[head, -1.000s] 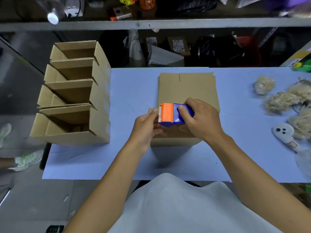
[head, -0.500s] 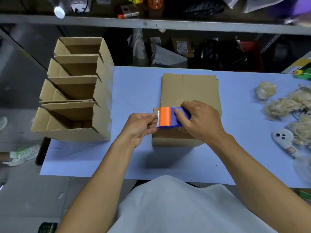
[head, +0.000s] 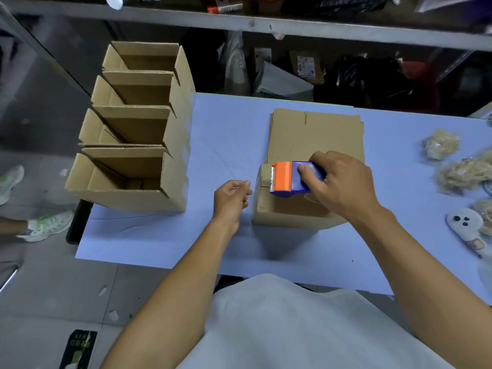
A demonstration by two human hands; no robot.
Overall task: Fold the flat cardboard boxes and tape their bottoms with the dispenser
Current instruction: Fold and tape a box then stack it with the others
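Note:
A small folded cardboard box [head: 282, 213] stands on the blue table sheet [head: 229, 134], bottom up. My right hand [head: 342, 183] grips the blue and orange tape dispenser [head: 288, 179], which rests on the box's top with its toothed edge at the left end. Left of the box, my left hand [head: 232, 198] is held a little apart from it, thumb and forefinger pinched on what looks like a thin clear tape end. Behind the box lies a stack of flat cardboard boxes [head: 315, 134].
Several folded open boxes [head: 133, 155] are nested in a row at the table's left edge. Pale fluffy filler clumps [head: 442, 143] and a white ghost-shaped item [head: 464, 226] lie at the right. A cluttered shelf [head: 266, 22] runs along the back. A person's shoes [head: 45, 225] show at the left.
My left hand has drawn back leftward from the dispenser's toothed edge, fingers still pinched. The dispenser in my right hand stays on the box top.

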